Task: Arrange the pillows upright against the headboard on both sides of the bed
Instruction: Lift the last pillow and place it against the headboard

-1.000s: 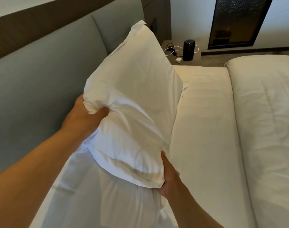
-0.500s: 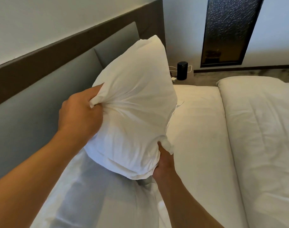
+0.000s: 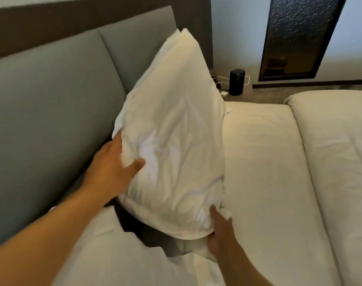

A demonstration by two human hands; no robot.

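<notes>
White pillow (image 3: 176, 145) stands on end, tilted, top leaning at the grey headboard (image 3: 52, 104), bottom edge just over the bed (image 3: 258, 172). Left hand (image 3: 112, 170) grasps its near left edge, thumb pressed into the front, fingers behind. Right hand (image 3: 221, 236) cups the lower right corner, fingers closed on fabric. Second pillow (image 3: 124, 256) lies flat below, near the person. Folded duvet (image 3: 330, 162) at right. Black speaker (image 3: 237, 81) on the nightstand (image 3: 241, 93) beyond, cables beside it.
</notes>
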